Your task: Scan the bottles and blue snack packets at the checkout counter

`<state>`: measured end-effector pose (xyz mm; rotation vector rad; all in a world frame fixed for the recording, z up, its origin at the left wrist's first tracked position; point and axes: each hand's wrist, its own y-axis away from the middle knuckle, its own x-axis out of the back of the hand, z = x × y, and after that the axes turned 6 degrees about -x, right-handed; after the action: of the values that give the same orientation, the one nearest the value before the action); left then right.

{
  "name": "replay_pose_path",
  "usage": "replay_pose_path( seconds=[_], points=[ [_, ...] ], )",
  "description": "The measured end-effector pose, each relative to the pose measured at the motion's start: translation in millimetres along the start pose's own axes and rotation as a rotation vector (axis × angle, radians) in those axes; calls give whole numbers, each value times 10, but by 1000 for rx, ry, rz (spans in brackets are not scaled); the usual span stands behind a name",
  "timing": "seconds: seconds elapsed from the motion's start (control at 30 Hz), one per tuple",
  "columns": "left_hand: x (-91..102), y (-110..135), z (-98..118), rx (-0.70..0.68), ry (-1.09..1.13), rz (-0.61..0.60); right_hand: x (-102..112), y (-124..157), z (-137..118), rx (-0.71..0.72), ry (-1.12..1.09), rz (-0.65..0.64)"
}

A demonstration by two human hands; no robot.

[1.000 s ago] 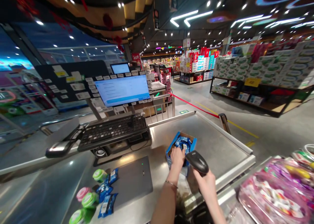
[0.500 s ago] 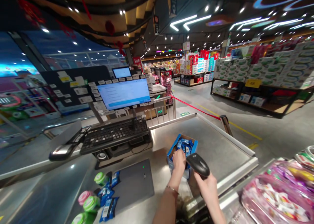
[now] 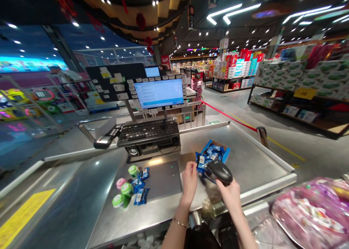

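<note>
Between the fingers of my left hand (image 3: 190, 180) is a small blue snack packet (image 3: 201, 161), its white barcode label facing up. My right hand (image 3: 230, 194) is wrapped round the handle of a black barcode scanner (image 3: 219, 170), whose head points left toward the packet. Just behind both hands, an open blue cardboard box (image 3: 225, 155) holds several more blue packets (image 3: 214, 152). On the counter to the left, several blue packets (image 3: 141, 196) lie beside green-lidded and pink-lidded containers (image 3: 127, 189), at the edge of a dark flat scanner plate (image 3: 163, 178).
A monitor (image 3: 160, 93) and a black keyboard (image 3: 148, 132) stand at the back of the metal counter (image 3: 245, 143). A card terminal (image 3: 103, 142) sits left of them. Pink-wrapped goods (image 3: 311, 209) are at the right. A red belt (image 3: 229, 116) runs beyond the counter.
My left hand has come out of the box with a blue packet and moved left, holding it by the scanner. The camera view has turned left.
</note>
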<state>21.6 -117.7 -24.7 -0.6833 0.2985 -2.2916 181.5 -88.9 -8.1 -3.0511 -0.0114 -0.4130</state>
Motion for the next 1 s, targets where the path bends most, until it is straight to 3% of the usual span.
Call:
replay_pose_path(
  seconds=[0.17,0.33,0.6,0.9,1.0],
  points=[
    [479,410,-216,124,143,185,-217,258,-137,53,129,-206],
    [709,588,-347,167,130,262,-409,487,-280,127,208,-347],
    [913,679,-428,182,-30,291,-509,595,-288,178,322,-392],
    [904,687,-488,200,-19,327,-504,604,-298,222,399,-394],
    [1018,689,-570,189,-52,360,-524,594,-267,215,380,-397]
  ],
)
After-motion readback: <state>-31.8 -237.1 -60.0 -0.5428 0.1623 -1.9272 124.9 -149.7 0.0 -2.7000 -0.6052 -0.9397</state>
